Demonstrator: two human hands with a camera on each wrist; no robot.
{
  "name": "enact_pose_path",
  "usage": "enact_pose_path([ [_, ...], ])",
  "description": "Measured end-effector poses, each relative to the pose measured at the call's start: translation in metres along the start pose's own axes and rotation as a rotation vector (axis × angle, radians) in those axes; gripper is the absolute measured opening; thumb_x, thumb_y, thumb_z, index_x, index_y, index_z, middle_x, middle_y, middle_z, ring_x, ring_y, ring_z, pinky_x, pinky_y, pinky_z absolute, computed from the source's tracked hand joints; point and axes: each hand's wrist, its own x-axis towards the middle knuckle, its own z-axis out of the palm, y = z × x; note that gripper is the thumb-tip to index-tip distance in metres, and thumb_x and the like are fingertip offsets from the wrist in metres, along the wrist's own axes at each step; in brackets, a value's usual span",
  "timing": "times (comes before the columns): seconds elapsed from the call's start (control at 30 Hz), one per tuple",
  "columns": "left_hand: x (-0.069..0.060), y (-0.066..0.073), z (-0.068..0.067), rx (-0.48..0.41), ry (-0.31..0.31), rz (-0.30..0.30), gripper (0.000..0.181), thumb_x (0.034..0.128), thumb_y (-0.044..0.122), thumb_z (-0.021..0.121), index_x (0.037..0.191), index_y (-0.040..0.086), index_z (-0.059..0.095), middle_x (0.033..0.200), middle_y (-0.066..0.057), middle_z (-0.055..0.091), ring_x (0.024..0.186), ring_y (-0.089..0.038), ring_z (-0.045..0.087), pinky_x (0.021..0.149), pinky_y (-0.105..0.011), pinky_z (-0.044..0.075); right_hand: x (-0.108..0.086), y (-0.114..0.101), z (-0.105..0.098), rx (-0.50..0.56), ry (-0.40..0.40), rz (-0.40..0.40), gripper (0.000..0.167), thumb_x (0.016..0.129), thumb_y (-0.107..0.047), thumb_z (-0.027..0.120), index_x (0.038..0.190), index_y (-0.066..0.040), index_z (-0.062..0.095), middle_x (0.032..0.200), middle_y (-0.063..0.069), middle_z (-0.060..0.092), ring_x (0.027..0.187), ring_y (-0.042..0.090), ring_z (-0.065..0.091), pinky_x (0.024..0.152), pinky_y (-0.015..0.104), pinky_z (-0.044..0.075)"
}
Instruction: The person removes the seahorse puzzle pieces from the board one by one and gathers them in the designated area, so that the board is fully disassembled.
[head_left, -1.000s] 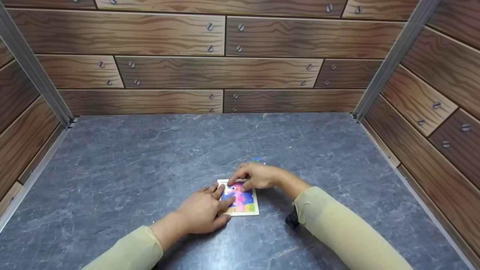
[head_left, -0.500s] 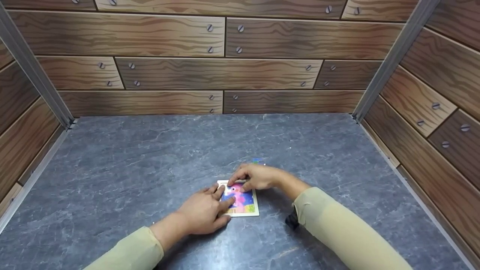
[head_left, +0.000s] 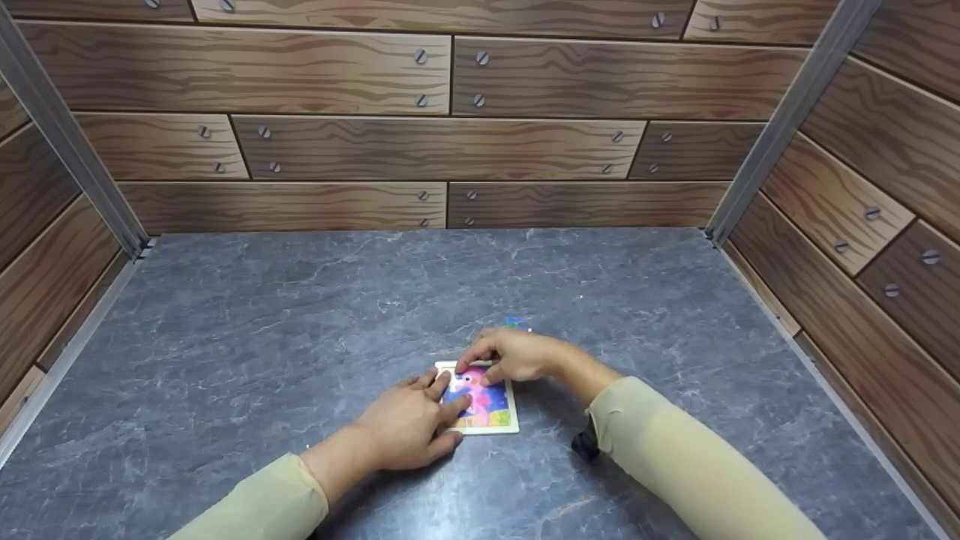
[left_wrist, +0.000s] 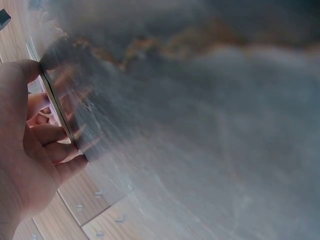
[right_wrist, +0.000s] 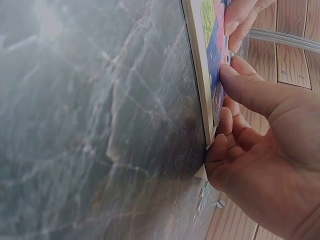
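Framed jigsaw puzzle (head_left: pixel 493 416) on the surface (head_left: pixel 300 315): its left edge is touched by the left hand (head_left: pixel 405 424), fingers spread; its far edge is gripped by the bent right hand (head_left: pixel 521 355). Piece-fitting seems in hand; next, aligned pressing is probably needed.

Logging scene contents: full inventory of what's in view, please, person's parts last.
tabletop: 1, grey marbled, centre
picture board: 1, pink figure on blue, white border, on tabletop
blue-green piece: 1 or more (partly hidden), beyond board
walls: 3, brown wood print, back and both sides
corner posts: 2, grey, back corners
dark item: 1, black, by right cuff
sleeves: 2, pale green, forearms
left grip: 1, bare hand, on board's left side
right grip: 1, bare hand, on board's far side
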Motion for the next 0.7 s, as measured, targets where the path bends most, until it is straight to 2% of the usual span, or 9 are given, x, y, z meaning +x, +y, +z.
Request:
enact_pose_path([
  [0.27, 0.0001, 0.0000, 0.0002, 0.005, 0.003, 0.004, 0.054, 0.1057, 0.044, 0.057, 0.152, 0.016, 0.061, 0.150, -0.032, 0.053, 0.139, -0.050, 0.053, 0.111, -0.057, 0.048, -0.0010, 0.0004, 0.0004, -0.009, 0.001, -0.018, 0.040, 0.091, 0.001, 0.075, 0.129, -0.013, 0.077, 0.125, 0.007, 0.066, 0.113, 0.019, 0.057, 0.103, 0.040, 0.048],
  [0.47, 0.0006, 0.0000, 0.0003, 0.014, 0.005, 0.003, 0.055, 0.1057, 0.044, 0.057, 0.152, 0.016, 0.061, 0.150, -0.032, 0.053, 0.139, -0.050, 0.053, 0.111, -0.057, 0.048, -0.0020, -0.0004, 0.0001, 0.004, -0.008, -0.006, 0.041, 0.092, 0.001, 0.074, 0.131, -0.014, 0.077, 0.128, 0.007, 0.065, 0.119, 0.022, 0.057, 0.107, 0.045, 0.047],
  [0.7, 0.0004, 0.0003, 0.0001, 0.005, -0.004, -0.007, 0.055, 0.1058, 0.044, 0.057, 0.152, 0.016, 0.061, 0.151, -0.032, 0.052, 0.140, -0.049, 0.052, 0.111, -0.058, 0.048, -0.0022, -0.0006, 0.0017, 0.001, 0.009, 0.013, 0.041, 0.091, 0.000, 0.075, 0.129, -0.016, 0.078, 0.126, 0.007, 0.064, 0.117, 0.023, 0.057, 0.107, 0.049, 0.047],
])
